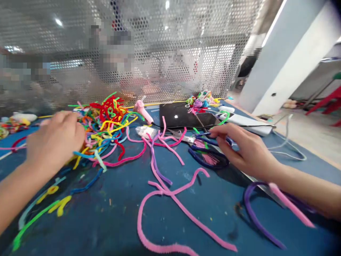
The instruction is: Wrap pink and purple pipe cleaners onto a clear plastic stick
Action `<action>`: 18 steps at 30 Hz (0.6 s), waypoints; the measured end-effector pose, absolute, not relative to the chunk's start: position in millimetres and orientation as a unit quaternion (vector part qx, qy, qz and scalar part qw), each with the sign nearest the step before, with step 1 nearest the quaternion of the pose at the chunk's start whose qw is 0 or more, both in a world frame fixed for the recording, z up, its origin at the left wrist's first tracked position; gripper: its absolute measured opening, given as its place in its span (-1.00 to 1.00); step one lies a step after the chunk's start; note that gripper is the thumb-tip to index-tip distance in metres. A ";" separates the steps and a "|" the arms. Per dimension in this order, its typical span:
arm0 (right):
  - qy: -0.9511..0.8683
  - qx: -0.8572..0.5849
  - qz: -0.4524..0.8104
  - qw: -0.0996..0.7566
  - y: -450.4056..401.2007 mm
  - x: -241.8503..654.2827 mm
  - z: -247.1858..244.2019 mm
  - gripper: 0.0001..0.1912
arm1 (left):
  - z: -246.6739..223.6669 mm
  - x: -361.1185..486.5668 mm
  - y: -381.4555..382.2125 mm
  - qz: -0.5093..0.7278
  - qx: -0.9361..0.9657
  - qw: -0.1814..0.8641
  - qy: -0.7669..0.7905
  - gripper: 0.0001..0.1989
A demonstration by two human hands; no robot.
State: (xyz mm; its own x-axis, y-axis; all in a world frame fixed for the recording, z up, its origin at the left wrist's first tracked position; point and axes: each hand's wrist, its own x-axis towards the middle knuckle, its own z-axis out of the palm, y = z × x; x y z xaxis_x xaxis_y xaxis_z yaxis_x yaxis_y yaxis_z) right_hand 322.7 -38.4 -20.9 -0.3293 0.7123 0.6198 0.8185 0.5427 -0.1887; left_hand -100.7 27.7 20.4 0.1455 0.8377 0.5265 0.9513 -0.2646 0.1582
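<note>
My left hand reaches over the left side of a tangled pile of coloured pipe cleaners. Its fingers bend downward and their tips are hidden, so I cannot see whether they grip anything. On the right, the fingers of my right hand are closed on the dark blue handle of a pair of scissors, which lies low over the table with its metal blades pointing left. Pink strands show through the handle loops. Between my hands, long pink pipe cleaners lie crossed, with a purple pipe cleaner alongside.
Behind stand a pink glue gun, a black laptop-like slab and a small coloured bundle. A white device with a cable lies at right. Purple pipe cleaner curves near my right forearm. A perforated metal screen rises behind.
</note>
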 end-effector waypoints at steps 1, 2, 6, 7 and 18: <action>-0.799 -0.484 -0.099 0.342 -38.3 325.6 -16.8 -0.75 | 25.4 -87.6 18.8 -0.279 -0.711 0.182 -0.619 -0.54; -0.787 -0.497 -0.117 0.347 -37.9 329.2 -13.1 -0.74 | 28.6 -74.3 10.2 -0.280 -0.705 0.218 -0.614 -0.54; -0.746 -0.571 -0.130 0.318 -32.2 343.9 -7.6 -0.73 | 21.9 -29.4 -17.3 -0.252 -0.777 0.272 -0.509 -0.69; -0.747 -0.583 -0.120 0.294 -29.9 346.6 -8.6 -0.77 | 15.9 -21.0 -22.0 -0.245 -0.807 0.261 -0.469 -0.73; -0.820 -0.486 -0.153 0.259 -27.0 344.4 -21.1 -0.77 | -28.3 4.9 -19.9 -0.168 -0.880 0.001 -0.443 -0.79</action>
State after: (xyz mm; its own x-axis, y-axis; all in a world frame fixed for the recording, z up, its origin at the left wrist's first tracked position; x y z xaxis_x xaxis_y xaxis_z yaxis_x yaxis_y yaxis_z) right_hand 344.4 -27.0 -21.1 -0.3930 0.7185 0.5738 0.8773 0.4799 -0.0001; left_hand 4.9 -19.9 -28.3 0.5504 0.7807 0.2960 0.7812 -0.6067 0.1474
